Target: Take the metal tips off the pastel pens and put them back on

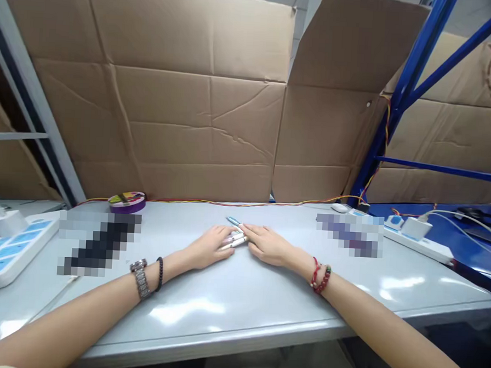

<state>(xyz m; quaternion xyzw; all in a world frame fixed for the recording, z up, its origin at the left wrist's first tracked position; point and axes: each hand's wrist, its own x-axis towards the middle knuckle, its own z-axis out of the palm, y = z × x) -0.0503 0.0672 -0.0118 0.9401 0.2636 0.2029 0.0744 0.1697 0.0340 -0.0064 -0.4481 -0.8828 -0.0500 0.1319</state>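
A small bunch of pens [235, 241], mostly white, lies on the table in the middle. The tip end of a blue one [232, 220] sticks out beyond my fingers. My left hand [211, 248] rests against the bunch from the left, its fingers stretched forward and its thumb apart. From the right, my right hand [269, 245] lies palm down, fingers extended over the pens' right ends. Both hands touch the bunch, and neither is wrapped round it. Parts of the pens are hidden under the fingers.
A purple roll of tape [127, 202] stands at the back left. White power strips lie at the left [17, 249] and right [417, 242]. A thin cable [228, 204] runs along the back edge before a cardboard wall [171, 103]. Blurred patches cover two items.
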